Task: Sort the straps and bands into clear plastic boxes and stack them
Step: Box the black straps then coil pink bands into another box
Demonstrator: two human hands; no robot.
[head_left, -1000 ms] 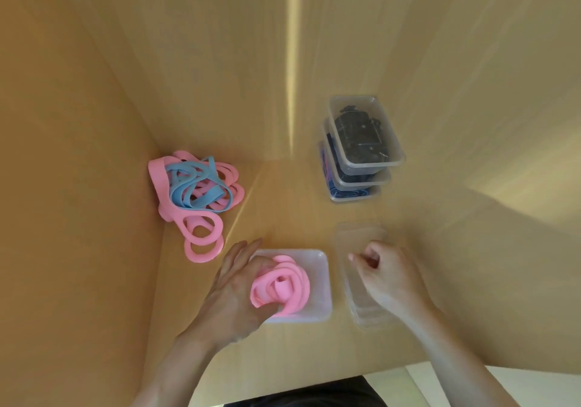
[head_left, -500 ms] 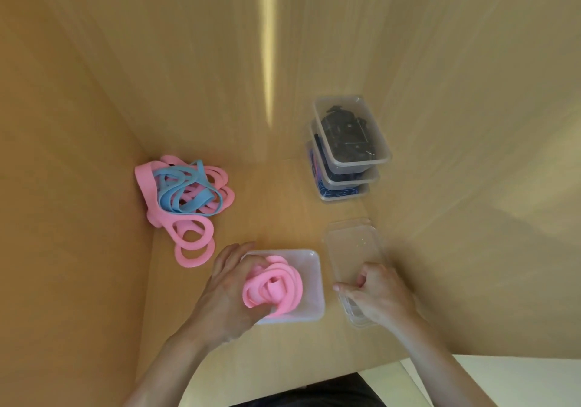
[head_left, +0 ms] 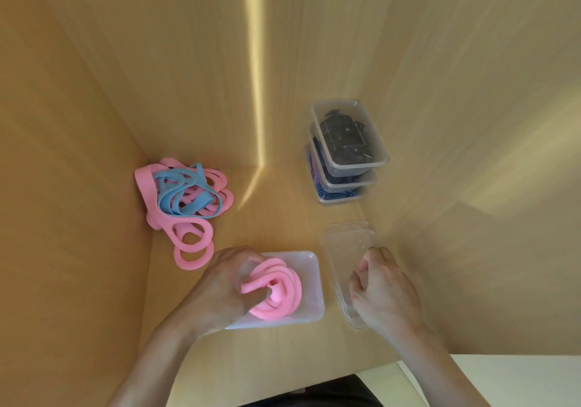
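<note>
Your left hand (head_left: 220, 290) sits on the coiled pink bands (head_left: 275, 290) inside the open clear box (head_left: 309, 284), fingers curled over the left side of the coil and the thumb tucked into its centre, so you are gripping and pressing the bundle down. The coil bulges above the rim of that box.

Just to the right of the clear box lies a stack of clear lids (head_left: 342, 249), close beside it with a narrow strip of wood between. Your right hand (head_left: 382, 290) is over the near half of those lids with the fingers curled under; the fingertips seem to meet the top lid, but you cannot tell whether they actually pinch it.

Beyond the clear box and to its right, past the lids, stands a stack of three filled boxes (head_left: 349, 155) against the right wall, well apart from both hands. The top one holds black straps, the middle one dark ones, and the bottom one blue.

Beyond the clear box and to its left, in the corner of the wooden surface (head_left: 276, 218), lies the loose pile of pink bands (head_left: 188, 240) with blue bands (head_left: 185, 192) tangled on top. Its nearest pink loop is close to your left hand's knuckles but not touching them.
</note>
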